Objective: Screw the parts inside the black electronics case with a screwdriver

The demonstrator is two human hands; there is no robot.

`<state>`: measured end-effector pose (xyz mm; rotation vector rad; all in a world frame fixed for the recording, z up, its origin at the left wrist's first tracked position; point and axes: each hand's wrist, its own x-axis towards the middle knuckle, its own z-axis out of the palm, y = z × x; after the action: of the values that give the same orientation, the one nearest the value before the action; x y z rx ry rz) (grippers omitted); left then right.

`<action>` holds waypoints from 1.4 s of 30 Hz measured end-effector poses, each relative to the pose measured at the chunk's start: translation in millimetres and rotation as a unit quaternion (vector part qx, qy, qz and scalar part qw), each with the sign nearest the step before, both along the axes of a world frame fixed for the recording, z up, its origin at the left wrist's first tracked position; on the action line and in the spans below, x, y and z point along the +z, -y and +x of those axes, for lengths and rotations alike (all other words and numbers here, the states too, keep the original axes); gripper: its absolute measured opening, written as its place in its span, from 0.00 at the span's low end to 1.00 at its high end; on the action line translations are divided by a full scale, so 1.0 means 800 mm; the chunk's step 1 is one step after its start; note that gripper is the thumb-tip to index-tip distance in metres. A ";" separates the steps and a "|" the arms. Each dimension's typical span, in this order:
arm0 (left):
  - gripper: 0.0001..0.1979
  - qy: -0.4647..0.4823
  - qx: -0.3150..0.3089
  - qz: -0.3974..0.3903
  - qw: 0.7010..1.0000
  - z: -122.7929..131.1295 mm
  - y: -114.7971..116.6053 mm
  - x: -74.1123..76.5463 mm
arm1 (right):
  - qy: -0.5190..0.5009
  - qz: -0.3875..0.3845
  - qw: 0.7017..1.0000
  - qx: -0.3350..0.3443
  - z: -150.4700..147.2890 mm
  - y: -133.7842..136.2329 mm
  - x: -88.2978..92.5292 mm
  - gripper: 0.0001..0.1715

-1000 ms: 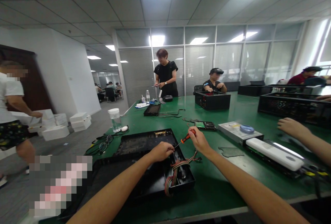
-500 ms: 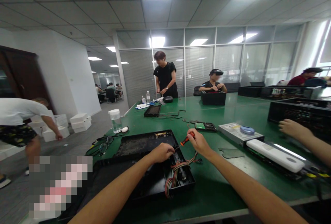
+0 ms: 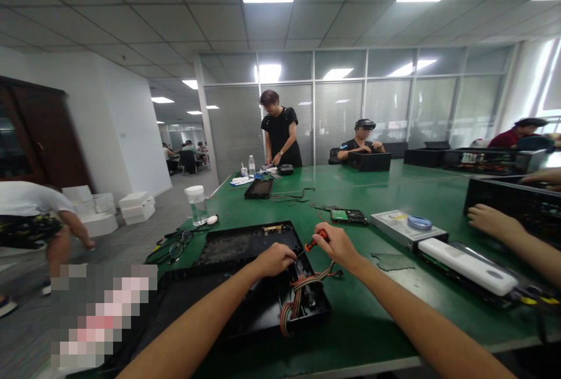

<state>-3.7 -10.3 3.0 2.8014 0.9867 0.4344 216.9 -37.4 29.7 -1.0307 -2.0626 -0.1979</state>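
Observation:
My right hand (image 3: 336,246) is closed around the red-and-black handle of a screwdriver (image 3: 316,240). The shaft slants down and left toward the inner edge of a flat black metal case (image 3: 245,317). Beside the tip, my left hand (image 3: 275,258) has its thumb and fingers pinched together over the case; whatever lies between them is too small to make out. A multicoloured ribbon cable (image 3: 302,285) is looped over the case's right end, just below both hands. The exact spot where the tip rests is hidden by my left fingers.
Right of my hands lie a thin dark mesh piece (image 3: 391,261), a metal drive box (image 3: 394,228) with a blue tape roll (image 3: 419,223), and a long white device (image 3: 467,265). A co-worker's hand (image 3: 493,221) touches a black case (image 3: 504,195). Glasses (image 3: 179,246) and a water jar (image 3: 196,207) stand left.
My right hand and screwdriver have shifted slightly down; my left hand keeps its place. The co-worker's black case at right has moved right, and the box across the table has turned and shifted right.

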 end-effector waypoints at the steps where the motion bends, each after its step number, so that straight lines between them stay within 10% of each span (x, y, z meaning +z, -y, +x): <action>1: 0.11 0.001 0.001 -0.002 1.000 0.000 0.000 0.000 | 0.021 0.003 1.000 -0.013 -0.001 0.004 0.005 0.17; 14: 0.11 0.006 0.013 -0.016 1.000 0.002 0.003 -0.003 | 0.288 -0.043 0.952 -0.090 -0.059 0.040 0.100 0.28; 28: 0.10 0.003 0.016 -0.009 1.000 0.001 0.001 -0.006 | 0.280 -0.094 0.955 -0.034 -0.057 0.024 0.110 0.23; 37: 0.10 -0.016 0.010 0.031 0.999 0.002 0.010 0.000 | -0.044 -0.143 0.989 -0.024 0.015 -0.032 0.021 0.26; 39: 0.10 -0.024 0.016 0.043 0.999 0.003 0.012 -0.001 | -0.173 -0.288 0.940 0.052 0.036 -0.047 -0.013 0.25; 42: 0.10 -0.030 0.020 0.051 0.998 0.003 0.014 -0.004 | -0.395 -0.445 0.792 0.139 0.046 -0.064 -0.049 0.22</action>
<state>-1.6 -21.4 -0.2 2.9056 1.0631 0.4189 253.4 13.7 -9.5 -1.0270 -1.4189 1.2688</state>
